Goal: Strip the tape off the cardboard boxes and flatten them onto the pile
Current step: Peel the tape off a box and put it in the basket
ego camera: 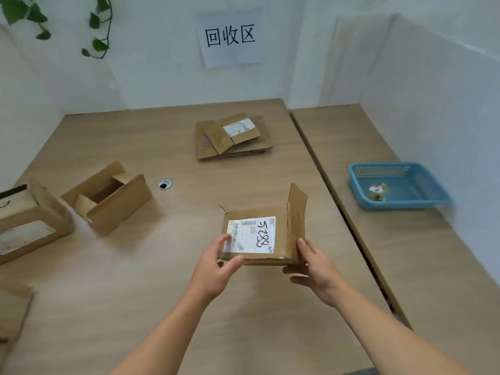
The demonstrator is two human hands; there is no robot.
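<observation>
A small box (259, 236) sits just below the centre of the frame, held between both hands over the table (135, 280). Whether its underside touches the tabletop cannot be told. Its top faces the camera and carries a white label (250, 235) with "5288" handwritten on it. One flap (297, 201) stands upright along the box's right edge.

The left hand (216, 266) grips the box's lower left corner: the thumb lies on top, touching the label's edge, and the fingers curl round the near edge. The right hand (313, 269) holds the lower right corner, thumb against the right side, fingers curled below the box. The box thus lies between the hands and just above them in the frame.

The pile (232, 136) of flattened cardboard lies at upper centre, well apart from the held box, near the wall under a paper sign (231, 36). An open box (108, 198) lies tilted at centre left, with another box (29, 220) at the left edge just beside it. More cardboard (13, 309) shows at the lower left edge. A cable hole (165, 184) sits in the table between the open box and the held one.

On the adjoining table at right, a blue basket (397, 185) holds a few scraps (377, 192). Green leaves (100, 25) hang at upper left.
</observation>
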